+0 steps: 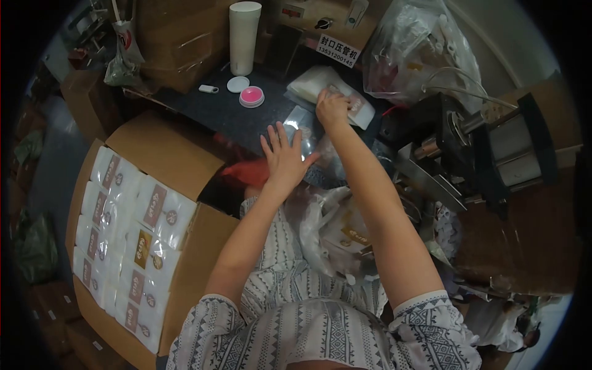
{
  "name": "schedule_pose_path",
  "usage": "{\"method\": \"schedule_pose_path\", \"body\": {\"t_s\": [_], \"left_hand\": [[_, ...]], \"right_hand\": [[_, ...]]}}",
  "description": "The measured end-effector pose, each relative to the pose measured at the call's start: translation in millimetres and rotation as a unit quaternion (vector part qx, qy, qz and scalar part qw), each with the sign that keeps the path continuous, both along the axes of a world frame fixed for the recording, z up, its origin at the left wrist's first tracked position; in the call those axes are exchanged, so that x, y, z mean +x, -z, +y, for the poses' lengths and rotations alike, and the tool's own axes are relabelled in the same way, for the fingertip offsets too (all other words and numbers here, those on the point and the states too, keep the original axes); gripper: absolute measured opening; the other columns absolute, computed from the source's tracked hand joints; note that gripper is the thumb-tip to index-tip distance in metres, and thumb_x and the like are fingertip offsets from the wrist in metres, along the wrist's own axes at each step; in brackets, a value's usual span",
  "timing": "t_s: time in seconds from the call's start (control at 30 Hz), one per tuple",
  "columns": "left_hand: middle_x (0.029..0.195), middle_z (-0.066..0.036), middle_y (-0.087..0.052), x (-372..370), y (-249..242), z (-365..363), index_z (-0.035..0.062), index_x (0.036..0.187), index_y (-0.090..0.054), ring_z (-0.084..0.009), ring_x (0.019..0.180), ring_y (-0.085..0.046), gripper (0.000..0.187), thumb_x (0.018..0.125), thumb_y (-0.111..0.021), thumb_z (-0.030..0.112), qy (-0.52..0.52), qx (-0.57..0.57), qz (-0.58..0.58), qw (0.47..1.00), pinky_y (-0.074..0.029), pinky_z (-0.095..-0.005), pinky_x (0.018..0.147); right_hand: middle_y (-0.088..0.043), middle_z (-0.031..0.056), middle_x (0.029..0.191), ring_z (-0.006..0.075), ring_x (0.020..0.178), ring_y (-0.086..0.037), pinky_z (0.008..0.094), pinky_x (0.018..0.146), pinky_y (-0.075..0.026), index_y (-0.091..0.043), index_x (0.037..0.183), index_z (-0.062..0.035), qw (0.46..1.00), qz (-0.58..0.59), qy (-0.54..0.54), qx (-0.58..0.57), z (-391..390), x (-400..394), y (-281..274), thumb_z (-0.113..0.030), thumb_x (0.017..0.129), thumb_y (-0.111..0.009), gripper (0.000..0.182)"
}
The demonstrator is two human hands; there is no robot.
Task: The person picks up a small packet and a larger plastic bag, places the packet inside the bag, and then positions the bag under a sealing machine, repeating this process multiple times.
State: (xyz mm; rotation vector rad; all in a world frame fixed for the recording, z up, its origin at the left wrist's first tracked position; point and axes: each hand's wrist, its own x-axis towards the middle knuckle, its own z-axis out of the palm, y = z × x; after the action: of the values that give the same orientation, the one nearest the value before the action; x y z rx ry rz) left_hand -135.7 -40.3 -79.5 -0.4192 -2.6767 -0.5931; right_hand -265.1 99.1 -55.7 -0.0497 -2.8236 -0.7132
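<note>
My left hand [285, 159] is open, its fingers spread over the front edge of the dark table [191, 114]. Just beyond it lies a shiny clear plastic bag [299, 123]. My right hand [333, 110] is closed, with bent fingers gripping the top of a flat stack of printed plastic bags [364, 115]. How many bags it holds cannot be made out. Left of the stack is a small round tub [251, 96] of pink contents, with its white lid [238, 84] beside it.
An open carton [176, 293] of white printed packets stands at my left. To the right is a metal-and-black machine [431, 163]. A white tumbler [244, 40] stands at the back, near a signed machine [338, 50]. Plastic bags [336, 231] cover my lap.
</note>
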Motion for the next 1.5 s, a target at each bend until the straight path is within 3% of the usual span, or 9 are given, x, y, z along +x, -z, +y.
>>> {"method": "schedule_pose_path", "body": {"t_s": [0.07,0.23,0.67,0.87,0.93,1.13,1.23,1.4,1.5], "left_hand": [[0.144,-0.034,-0.025,-4.6,-1.2,3.4,0.0084,0.135,-0.045,-0.0527,0.135,-0.018,0.07,0.084,-0.053,0.057,-0.006,-0.012,-0.027,1.0,-0.009,-0.0646,0.107],[0.146,-0.033,-0.022,-37.5,-5.8,20.5,0.0092,0.137,-0.043,-0.0542,0.136,-0.013,0.072,0.085,-0.051,0.058,0.001,-0.032,-0.067,0.997,-0.005,-0.0656,0.107],[0.139,-0.026,-0.038,-129.8,0.9,73.3,0.0077,0.125,-0.058,-0.0437,0.136,-0.021,0.062,0.085,-0.05,0.054,-0.032,-0.032,-0.005,0.999,-0.005,-0.0665,0.107],[0.097,-0.024,-0.062,-154.2,25.4,34.8,0.001,0.09,-0.07,-0.0389,0.1,-0.053,0.025,0.079,-0.06,0.021,0.158,0.174,0.032,0.971,-0.033,-0.0486,0.103],[0.089,-0.024,-0.063,-136.5,17.1,31.7,-0.0022,0.09,-0.069,-0.0388,0.095,-0.056,0.023,0.078,-0.059,0.015,0.131,0.207,0.081,0.966,-0.039,-0.0459,0.095],[0.091,-0.016,-0.061,-8.6,-12.5,29.8,-0.0006,0.092,-0.061,-0.0346,0.094,-0.057,0.012,0.083,-0.055,0.004,0.046,0.339,0.19,0.92,-0.042,-0.043,0.087],[0.095,-0.013,-0.058,105.0,28.6,55.0,0.0024,0.092,-0.058,-0.0315,0.089,-0.056,0.015,0.082,-0.064,0.012,0.219,0.364,-0.037,0.905,-0.043,-0.0409,0.079],[0.085,-0.014,-0.063,160.3,78.3,102.3,0.0001,0.093,-0.06,-0.0272,0.075,-0.06,0.031,0.077,-0.074,0.022,0.217,0.169,-0.29,0.917,-0.048,-0.0366,0.066],[0.083,-0.015,-0.064,156.1,74.0,89.8,0.0002,0.091,-0.06,-0.0243,0.072,-0.063,0.022,0.082,-0.069,0.018,0.296,0.2,-0.219,0.908,-0.049,-0.0375,0.066]], "right_hand": [[-0.062,0.0299,0.1,0.0476,0.087,-0.063,0.0624,0.06,-0.05,-0.053,0.115,-0.0015,0.999,0.033,-0.005,0.006,4.2,-9.7,-14.7,-0.018,0.089,-0.043,0.033],[-0.062,0.021,0.114,0.0397,0.104,-0.062,0.0662,0.083,-0.046,-0.053,0.116,-0.0045,0.994,-0.068,0.017,-0.081,13.2,-7.8,-75.3,-0.013,0.088,-0.049,0.029],[-0.057,0.0216,0.123,0.0417,0.113,-0.056,0.0659,0.086,-0.044,-0.052,0.121,-0.0042,0.986,-0.093,0.077,-0.113,1.7,-5.6,-78.0,-0.015,0.091,-0.045,0.032],[-0.063,0.0163,0.104,0.0348,0.093,-0.062,0.0423,0.08,-0.049,-0.057,0.108,-0.0027,0.909,0.177,-0.232,-0.296,-15.6,89.4,-41.0,-0.008,0.079,-0.057,0.03],[-0.062,0.0148,0.102,0.0325,0.094,-0.06,0.0384,0.083,-0.048,-0.057,0.103,-0.0018,0.83,0.202,-0.292,-0.43,-25.8,166.6,-28.6,-0.003,0.077,-0.06,0.026],[-0.059,0.0168,0.107,0.0346,0.1,-0.056,0.041,0.088,-0.044,-0.055,0.106,-0.0012,0.831,0.12,-0.084,-0.536,26.1,358.5,40.9,-0.001,0.08,-0.06,0.027],[-0.058,0.0177,0.102,0.0361,0.096,-0.055,0.0405,0.086,-0.044,-0.055,0.106,0.0,0.817,0.173,0.042,-0.548,67.3,406.6,64.8,-0.002,0.082,-0.059,0.024],[-0.057,0.0173,0.103,0.0372,0.096,-0.055,0.0401,0.086,-0.043,-0.053,0.107,0.0001,0.751,0.127,0.092,-0.642,93.8,434.2,77.6,-0.009,0.083,-0.062,0.027],[-0.057,0.0172,0.111,0.0362,0.106,-0.054,0.0396,0.092,-0.042,-0.053,0.115,-0.0017,0.771,-0.018,-0.021,-0.637,92.3,448.6,65.1,-0.018,0.082,-0.067,0.04]]}}
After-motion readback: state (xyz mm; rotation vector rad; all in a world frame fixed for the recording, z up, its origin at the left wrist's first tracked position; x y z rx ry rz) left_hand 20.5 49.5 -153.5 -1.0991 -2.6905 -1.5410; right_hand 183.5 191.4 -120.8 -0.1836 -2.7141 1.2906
